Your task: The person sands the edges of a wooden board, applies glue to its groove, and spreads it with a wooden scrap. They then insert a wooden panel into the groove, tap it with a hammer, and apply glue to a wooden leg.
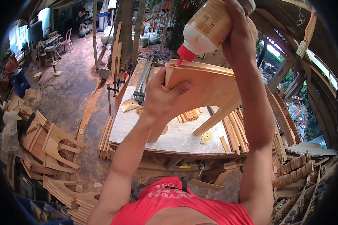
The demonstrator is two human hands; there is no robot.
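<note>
My left hand (163, 95) grips the near left end of a wooden panel (202, 88), thumb across its face. The panel stands upright on the worktable (127, 129), with an arched cutout at its lower side and two legs reaching down. Above its top edge, my right hand (242, 35) is wrapped around a glue bottle (206, 28), tipped upside down. The bottle's red nozzle (186, 53) points down at the groove along the panel's top edge, close to my left hand. Whether glue is coming out is too small to tell.
Metal bar clamps (142, 82) lie at the table's back left. Wood strips (236, 129) line its right side, and a yellow disc piece (206, 137) lies near the front. Stacked arched panels (50, 144) sit on the floor at left. A tree trunk (124, 37) rises behind.
</note>
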